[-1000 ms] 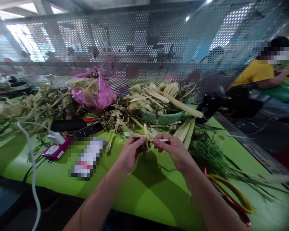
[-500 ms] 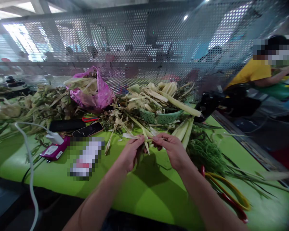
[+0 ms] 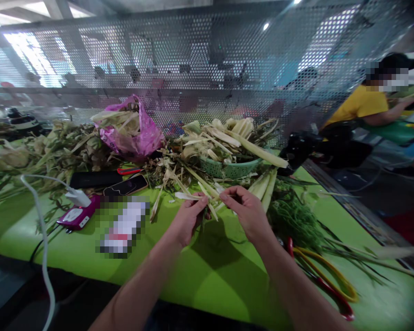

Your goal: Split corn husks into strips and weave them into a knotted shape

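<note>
My left hand (image 3: pixel 189 218) is closed on a small bunch of pale corn husk strips (image 3: pixel 212 211), whose narrow ends stick out past the thumb and fingertips. Just right of it, my right hand (image 3: pixel 246 211) is pinched, thumb against fingers, beside the strip ends. Whatever lies between those fingertips is too small and hidden to make out. Both hands hover over the green tabletop (image 3: pixel 224 285). Behind them stands a green basket (image 3: pixel 231 170) heaped with pale husks (image 3: pixel 227 135), and long pale-green leaves (image 3: pixel 269 188) lie to the right of the basket.
Left are a pink plastic bag (image 3: pixel 131 138) of husks, dry leaves (image 3: pixel 62 142), phones (image 3: pixel 126 185) and a purple power adapter (image 3: pixel 77 215) with a white cable. Right lie green fronds (image 3: pixel 293 216) and red-and-yellow-handled scissors (image 3: pixel 327 276). A person in yellow (image 3: pixel 369 103) sits beyond the perforated screen (image 3: pixel 193 55).
My right hand has shifted slightly up and away from the strips, opening a small gap between the hands. My left hand stays nearly in place, still gripping the husk strips.
</note>
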Demonstrator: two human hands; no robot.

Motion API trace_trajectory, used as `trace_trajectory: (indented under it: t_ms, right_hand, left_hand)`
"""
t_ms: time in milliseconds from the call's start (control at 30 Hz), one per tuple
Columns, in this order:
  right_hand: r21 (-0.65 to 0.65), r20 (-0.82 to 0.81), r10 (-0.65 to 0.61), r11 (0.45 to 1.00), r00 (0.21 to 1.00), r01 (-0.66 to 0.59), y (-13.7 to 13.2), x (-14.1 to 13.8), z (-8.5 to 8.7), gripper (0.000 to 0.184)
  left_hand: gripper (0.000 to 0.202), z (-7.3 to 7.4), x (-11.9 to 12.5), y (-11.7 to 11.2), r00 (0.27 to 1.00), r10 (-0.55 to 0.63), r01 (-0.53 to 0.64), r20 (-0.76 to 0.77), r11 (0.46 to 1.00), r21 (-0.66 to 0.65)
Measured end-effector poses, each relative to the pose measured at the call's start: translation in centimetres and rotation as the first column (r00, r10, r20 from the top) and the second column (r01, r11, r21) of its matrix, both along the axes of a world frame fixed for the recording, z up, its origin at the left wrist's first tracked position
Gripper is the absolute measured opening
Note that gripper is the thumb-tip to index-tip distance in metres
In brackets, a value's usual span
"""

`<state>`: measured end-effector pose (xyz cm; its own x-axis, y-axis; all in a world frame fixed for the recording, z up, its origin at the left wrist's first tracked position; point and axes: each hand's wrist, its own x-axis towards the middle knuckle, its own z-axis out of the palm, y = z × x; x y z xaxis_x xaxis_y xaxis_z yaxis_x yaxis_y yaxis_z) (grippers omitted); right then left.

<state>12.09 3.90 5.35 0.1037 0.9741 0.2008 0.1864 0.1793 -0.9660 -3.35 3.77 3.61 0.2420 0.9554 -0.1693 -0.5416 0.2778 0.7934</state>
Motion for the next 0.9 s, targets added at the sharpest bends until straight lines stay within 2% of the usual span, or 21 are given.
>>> trace_trajectory:
  t_ms: [100,167,200,300,367,600,733,900]
  right_hand:
    - [0.207,0.157,-0.169,0.969,0.973,0.135,-0.6,-0.1,0.6,0.035]
    - [0.294,0.268,-0.198,0.949,0.943,0.115,-1.0,-0.4,0.9,0.026]
    - [0.307,0.325,-0.160,0.950,0.932,0.056,-1.2,-0.6,0.9,0.021]
    - [0.246,0.458,0.026,0.957,0.889,-0.154,-1.3,-1.2,0.7,0.020]
    - [0.195,0.493,0.090,0.958,0.866,-0.210,-1.2,-1.5,0.4,0.023]
    - [0.132,0.416,0.167,0.961,0.894,-0.242,-0.8,-1.3,0.1,0.025]
    - [0.149,0.398,0.152,0.962,0.905,-0.228,-0.8,-1.2,0.2,0.024]
    - [0.160,0.420,0.143,0.960,0.896,-0.228,-0.9,-1.1,0.1,0.026]
  left_hand:
    - [0.032,-0.2,-0.1,0.2,0.998,0.061,-0.060,-0.020,0.998,0.025]
    - [0.031,-0.2,-0.1,0.2,0.997,0.069,-0.069,-0.022,0.997,0.024]
    - [0.031,-0.2,-0.1,0.2,0.997,0.071,-0.071,-0.012,0.997,0.025]
    - [0.029,-0.2,0.1,0.2,0.996,0.078,-0.080,0.052,0.996,0.030]
    - [0.030,-0.2,0.2,0.1,0.993,0.071,-0.073,0.091,0.997,0.028]
    - [0.029,0.1,0.0,-0.1,0.998,0.023,-0.023,0.053,1.000,-0.002]
    - [0.030,0.2,-0.1,0.0,0.999,0.028,-0.027,0.022,0.999,-0.033]
    - [0.029,-0.1,-0.1,0.1,0.998,0.008,-0.007,0.063,1.000,-0.004]
